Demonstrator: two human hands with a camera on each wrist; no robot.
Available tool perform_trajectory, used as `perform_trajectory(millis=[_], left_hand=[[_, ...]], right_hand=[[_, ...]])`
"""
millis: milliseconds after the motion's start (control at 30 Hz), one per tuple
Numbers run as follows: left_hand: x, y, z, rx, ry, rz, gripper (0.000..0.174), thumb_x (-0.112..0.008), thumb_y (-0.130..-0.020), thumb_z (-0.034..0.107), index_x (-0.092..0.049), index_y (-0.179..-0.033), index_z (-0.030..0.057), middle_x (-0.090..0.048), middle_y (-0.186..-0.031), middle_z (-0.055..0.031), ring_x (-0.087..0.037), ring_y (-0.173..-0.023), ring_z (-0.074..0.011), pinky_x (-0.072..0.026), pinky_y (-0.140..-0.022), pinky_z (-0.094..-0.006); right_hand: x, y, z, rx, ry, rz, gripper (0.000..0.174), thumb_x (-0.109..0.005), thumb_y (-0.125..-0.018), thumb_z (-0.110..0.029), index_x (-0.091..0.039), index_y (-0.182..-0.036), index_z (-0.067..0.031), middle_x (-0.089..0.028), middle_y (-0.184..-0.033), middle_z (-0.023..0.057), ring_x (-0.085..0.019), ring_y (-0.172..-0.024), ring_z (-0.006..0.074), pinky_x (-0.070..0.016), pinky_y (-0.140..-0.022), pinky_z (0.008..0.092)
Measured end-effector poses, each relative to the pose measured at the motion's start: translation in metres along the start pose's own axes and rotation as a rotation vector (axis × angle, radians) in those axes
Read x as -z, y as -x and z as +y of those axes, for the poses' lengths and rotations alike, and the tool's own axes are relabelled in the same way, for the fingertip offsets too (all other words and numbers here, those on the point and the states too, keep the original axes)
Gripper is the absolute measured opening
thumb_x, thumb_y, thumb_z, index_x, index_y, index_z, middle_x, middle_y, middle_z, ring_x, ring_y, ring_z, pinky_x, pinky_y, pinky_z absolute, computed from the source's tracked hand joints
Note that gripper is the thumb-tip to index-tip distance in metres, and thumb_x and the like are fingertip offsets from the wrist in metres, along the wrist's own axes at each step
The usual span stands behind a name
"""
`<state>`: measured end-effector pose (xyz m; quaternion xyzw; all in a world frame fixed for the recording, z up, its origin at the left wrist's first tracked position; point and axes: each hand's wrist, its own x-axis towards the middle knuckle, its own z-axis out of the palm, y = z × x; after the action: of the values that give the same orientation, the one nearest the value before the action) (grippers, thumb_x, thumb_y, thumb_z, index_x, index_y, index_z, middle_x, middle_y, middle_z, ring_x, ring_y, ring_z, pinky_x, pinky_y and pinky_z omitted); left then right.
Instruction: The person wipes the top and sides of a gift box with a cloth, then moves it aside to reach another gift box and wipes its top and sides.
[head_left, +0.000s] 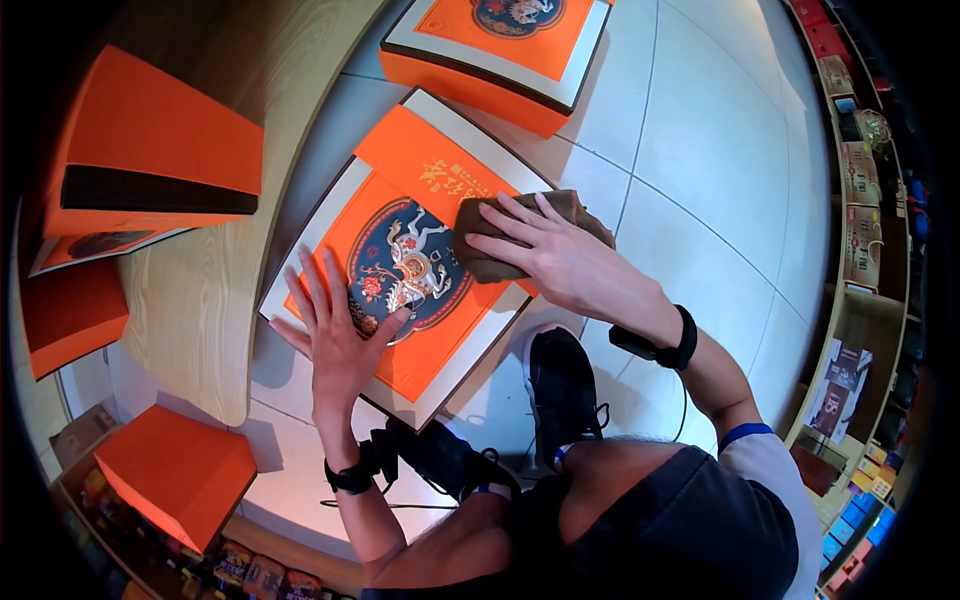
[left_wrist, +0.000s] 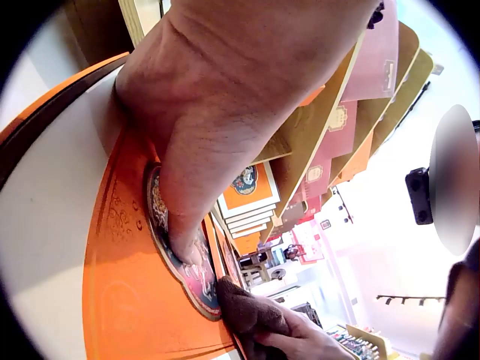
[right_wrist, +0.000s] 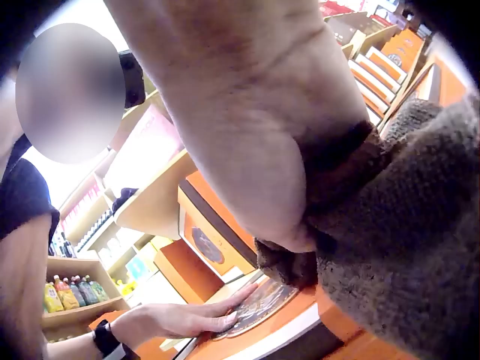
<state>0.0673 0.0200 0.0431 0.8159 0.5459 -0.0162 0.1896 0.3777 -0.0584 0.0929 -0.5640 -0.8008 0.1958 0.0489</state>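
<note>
Left hand (left_wrist: 217, 97): 12 o'clock, thumb on medallion (left_wrist: 202, 289)
Orange box (left_wrist: 120, 300): 7 o'clock
Brown cloth (left_wrist: 251, 307): 6 o'clock, touching right hand (left_wrist: 311, 337)
Shelving (left_wrist: 315, 135): 2 o'clock

We see rough, matt brown cloth (head_left: 497, 262), smooth orange-and-white box (head_left: 440, 375) surfaces that look like card, glossy pale floor tiles (head_left: 715, 190), and a smooth, wood-grained shelf (head_left: 205, 300) with a soft sheen.

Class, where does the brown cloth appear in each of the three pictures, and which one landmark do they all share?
Head view: the brown cloth is just right of centre, in the upper half, under the right hand.
Left wrist view: the cloth is near the bottom middle.
Right wrist view: the cloth fills much of the lower right.
Shared landmark: the patterned medallion beneath the left hand.
</note>
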Motion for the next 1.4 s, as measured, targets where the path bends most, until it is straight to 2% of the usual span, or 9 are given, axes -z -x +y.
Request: perform_trajectory(millis=[467, 733, 1067, 1400], left_hand=[[-0.004, 0.000, -0.003, -0.006, -0.028, 0.012, 0.125, -0.074, -0.079, 0.075, -0.010, -0.171, 0.0197, 0.000, -0.178, -0.0106, 0.009, -0.163, -0.0346, 0.0154, -0.115, -0.0773], [-0.004, 0.000, -0.004, -0.007, -0.003, 0.010, 0.126, -0.074, -0.079, 0.075, -0.009, -0.171, 0.0195, 0.001, -0.178, -0.0105, 0.009, -0.163, -0.0350, 0.0163, -0.115, -0.0767], [-0.004, 0.000, -0.003, -0.002, -0.023, 0.009, 0.125, -0.075, -0.079, 0.075, -0.010, -0.171, 0.0195, 0.001, -0.178, -0.0107, 0.009, -0.163, -0.0346, 0.0164, -0.115, -0.0766], [-0.004, 0.000, -0.003, -0.001, -0.027, 0.008, 0.125, -0.074, -0.080, 0.075, -0.010, -0.171, 0.0194, 0.000, -0.178, -0.0105, 0.009, -0.163, -0.0339, 0.0165, -0.115, -0.0766]], right_hand=[[0.001, 0.017, 0.000, -0.003, 0.014, -0.054, 0.071, -0.063, -0.086, 0.000, -0.047, -0.154, -0.0086, -0.040, -0.163, 0.0194, -0.037, -0.153, 0.0401, -0.0304, -0.124, 0.0631], [0.001, 0.025, -0.001, -0.014, 0.033, -0.071, 0.073, -0.070, -0.085, -0.006, -0.047, -0.155, -0.0101, -0.041, -0.163, 0.0181, -0.037, -0.153, 0.0386, -0.0298, -0.125, 0.0619], [0.007, 0.035, -0.004, -0.028, -0.014, -0.123, 0.072, -0.069, -0.086, -0.005, -0.047, -0.154, -0.0107, -0.041, -0.164, 0.0176, -0.036, -0.154, 0.0385, -0.0288, -0.126, 0.0617], [0.015, 0.046, -0.008, -0.042, -0.010, -0.177, 0.067, -0.069, -0.087, -0.006, -0.049, -0.151, -0.0113, -0.045, -0.159, 0.0165, -0.038, -0.152, 0.0387, -0.0310, -0.125, 0.0612]])
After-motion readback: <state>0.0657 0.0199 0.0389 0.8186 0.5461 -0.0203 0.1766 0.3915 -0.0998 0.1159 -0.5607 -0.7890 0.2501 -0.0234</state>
